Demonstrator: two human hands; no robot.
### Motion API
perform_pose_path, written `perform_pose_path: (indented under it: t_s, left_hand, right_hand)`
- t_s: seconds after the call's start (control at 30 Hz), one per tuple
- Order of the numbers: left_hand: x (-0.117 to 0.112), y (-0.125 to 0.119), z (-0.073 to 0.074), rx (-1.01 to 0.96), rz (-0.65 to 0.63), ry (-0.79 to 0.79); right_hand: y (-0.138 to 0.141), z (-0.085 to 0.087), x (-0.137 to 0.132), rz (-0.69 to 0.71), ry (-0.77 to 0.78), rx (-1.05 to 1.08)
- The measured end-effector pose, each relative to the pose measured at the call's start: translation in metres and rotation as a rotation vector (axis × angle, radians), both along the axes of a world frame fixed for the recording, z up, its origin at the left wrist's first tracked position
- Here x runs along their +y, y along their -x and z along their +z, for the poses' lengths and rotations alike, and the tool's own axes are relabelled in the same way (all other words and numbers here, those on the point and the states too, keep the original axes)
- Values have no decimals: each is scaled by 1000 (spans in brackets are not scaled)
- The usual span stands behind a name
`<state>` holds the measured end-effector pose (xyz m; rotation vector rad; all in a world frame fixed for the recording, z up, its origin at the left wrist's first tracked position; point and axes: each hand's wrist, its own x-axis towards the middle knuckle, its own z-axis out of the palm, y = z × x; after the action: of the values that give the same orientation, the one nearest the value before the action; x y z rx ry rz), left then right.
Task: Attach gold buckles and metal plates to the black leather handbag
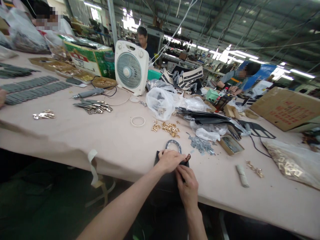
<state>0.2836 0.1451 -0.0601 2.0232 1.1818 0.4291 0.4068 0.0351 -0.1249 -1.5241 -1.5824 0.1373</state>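
Observation:
A black panel (157, 159), possibly leather, lies at the table's front edge and hangs down over it. My left hand (170, 160) is closed over its top, fingers pointing right. By the left fingertips is a small coppery piece (188, 157), too small to name. My right hand (188, 181) pinches the panel's right side just below, fingertips close to the left hand. Behind the left hand stands a dark curved loop (173, 143), perhaps a handle. My hands cover much of the panel.
Gold buckles (170, 129) and grey scraps (201, 144) lie beyond my hands. A white ring (138, 121), a box fan (131, 68), plastic bags (160, 103) and a cardboard box (287, 108) stand farther off. A rolled grey piece (242, 176) lies right. Other people sit across the table.

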Motion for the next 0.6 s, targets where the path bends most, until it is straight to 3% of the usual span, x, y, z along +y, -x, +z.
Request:
perform_pose_path:
  t_s: [0.13, 0.27, 0.43, 0.6]
  left_hand:
    - [0, 3, -2, -75, 42, 70]
    - [-3, 8, -10, -62, 40, -16]
    - [-9, 10, -23, 38, 8, -173]
    - [-3, 4, -19, 220, -78, -262]
  right_hand:
    - [-9, 8, 16, -140, 23, 23]
    - [-24, 9, 22, -317, 128, 159]
    - [-37, 7, 23, -296, 258, 467]
    - [-42, 10, 23, -242, 300, 542]
